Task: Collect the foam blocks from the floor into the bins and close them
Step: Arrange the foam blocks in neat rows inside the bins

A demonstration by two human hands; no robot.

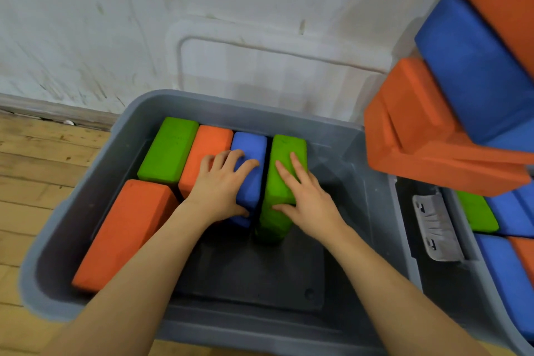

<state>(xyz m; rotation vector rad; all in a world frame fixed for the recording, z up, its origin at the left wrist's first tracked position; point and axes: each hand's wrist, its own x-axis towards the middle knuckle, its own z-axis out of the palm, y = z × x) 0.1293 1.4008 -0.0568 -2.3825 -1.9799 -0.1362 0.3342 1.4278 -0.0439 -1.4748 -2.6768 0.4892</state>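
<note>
1. Left hand (221,186) grips blue block (250,170), fingers curled over it, inside grey bin (95,191).
2. Right hand (306,199) on green block (284,179), fingers spread, thumb seemingly pinching its side.

5 foam blocks (170,150) upright in open grey bin (86,196).

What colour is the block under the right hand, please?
Green: the block under the right hand, head view.
</note>
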